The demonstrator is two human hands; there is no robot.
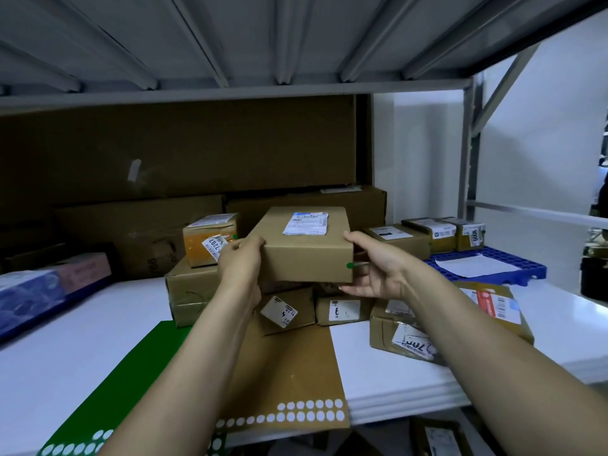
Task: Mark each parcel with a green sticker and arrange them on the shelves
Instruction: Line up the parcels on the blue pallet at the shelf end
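While left hand (pixel 241 262), right hand (pixel 375 269) clasp parcel (pixel 306 255)

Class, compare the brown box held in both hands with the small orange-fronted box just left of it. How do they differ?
The held box is bigger and plain brown; the orange-fronted box is smaller, with an orange face. The held box is gripped by the left hand and right hand; the orange-fronted box rests on a larger carton. Both carry white labels and a green dot.
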